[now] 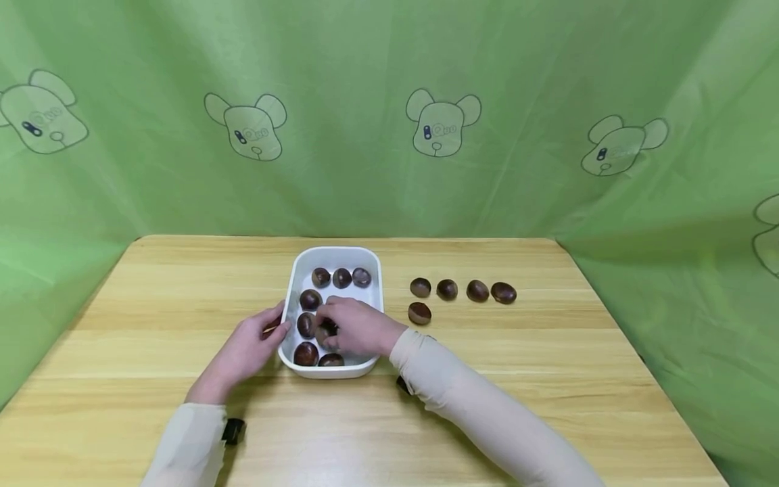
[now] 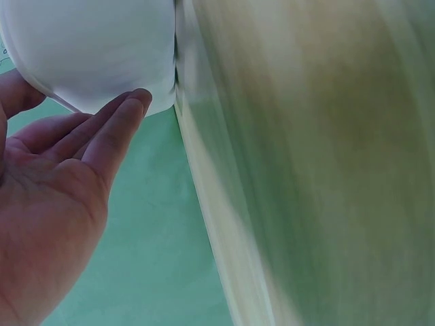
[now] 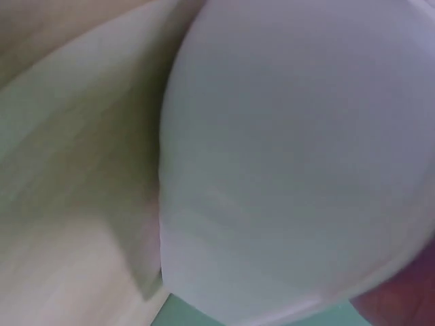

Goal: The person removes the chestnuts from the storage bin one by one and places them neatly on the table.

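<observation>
A white rectangular container (image 1: 331, 373) stands on the wooden table with several brown chestnuts in it: a row at the far end, more down the left side and one at the near wall (image 1: 331, 360). My left hand (image 1: 251, 343) holds its left side; in the left wrist view the thumb is at the rim and the straight fingers (image 2: 122, 132) lie against the outer wall. Reaching over the right rim, my right hand (image 1: 358, 327) pinches a chestnut (image 1: 324, 333) low inside. The right wrist view is mostly filled by the container's outer wall (image 3: 292, 156).
Right of the container, several chestnuts lie in a row on the table (image 1: 584, 406), among them a large one (image 1: 504, 293) at the right end. Another chestnut (image 1: 419, 313) sits just in front of the row's left end. A green curtain (image 1: 347, 189) hangs behind the table and along both sides.
</observation>
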`<state>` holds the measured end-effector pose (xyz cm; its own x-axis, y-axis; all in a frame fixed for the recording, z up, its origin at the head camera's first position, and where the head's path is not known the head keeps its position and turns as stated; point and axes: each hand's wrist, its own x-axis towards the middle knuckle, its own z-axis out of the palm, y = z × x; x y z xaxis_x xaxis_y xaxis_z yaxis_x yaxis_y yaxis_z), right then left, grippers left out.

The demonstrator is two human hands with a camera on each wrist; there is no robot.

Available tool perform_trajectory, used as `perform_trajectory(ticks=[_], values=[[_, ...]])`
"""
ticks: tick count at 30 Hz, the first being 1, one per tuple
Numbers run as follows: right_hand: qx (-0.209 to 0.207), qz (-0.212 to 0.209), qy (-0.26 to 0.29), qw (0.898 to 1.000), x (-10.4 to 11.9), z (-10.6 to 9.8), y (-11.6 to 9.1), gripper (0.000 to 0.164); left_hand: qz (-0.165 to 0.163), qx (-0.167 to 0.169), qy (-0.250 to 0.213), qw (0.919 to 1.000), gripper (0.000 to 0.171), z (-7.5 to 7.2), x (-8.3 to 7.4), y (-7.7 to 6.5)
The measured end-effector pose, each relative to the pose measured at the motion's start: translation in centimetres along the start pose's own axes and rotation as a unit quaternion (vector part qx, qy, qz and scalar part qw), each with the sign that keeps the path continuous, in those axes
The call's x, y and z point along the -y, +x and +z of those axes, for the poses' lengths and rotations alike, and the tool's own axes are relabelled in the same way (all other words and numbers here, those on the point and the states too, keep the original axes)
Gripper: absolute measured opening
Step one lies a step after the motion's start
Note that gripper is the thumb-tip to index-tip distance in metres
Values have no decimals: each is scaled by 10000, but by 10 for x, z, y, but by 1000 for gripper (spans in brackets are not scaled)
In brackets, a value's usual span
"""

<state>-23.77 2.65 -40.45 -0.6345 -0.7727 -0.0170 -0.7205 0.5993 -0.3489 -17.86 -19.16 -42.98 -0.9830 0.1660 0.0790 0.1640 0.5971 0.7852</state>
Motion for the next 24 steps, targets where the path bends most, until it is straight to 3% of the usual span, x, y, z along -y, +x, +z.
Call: perform_trajectory(ticks=[7, 18, 24], values=[[-382, 118, 161, 9991, -5, -17, -8, 42, -43, 19, 133, 9999, 51, 1, -1, 0], [-1127, 220, 702, 9909, -26, -37, -36, 36, -51, 17, 80, 10000, 51, 3, -1, -1], [-1438, 341, 1289, 9806, -43, -47, -51, 39, 47, -6, 80, 10000, 50, 2, 1, -1]])
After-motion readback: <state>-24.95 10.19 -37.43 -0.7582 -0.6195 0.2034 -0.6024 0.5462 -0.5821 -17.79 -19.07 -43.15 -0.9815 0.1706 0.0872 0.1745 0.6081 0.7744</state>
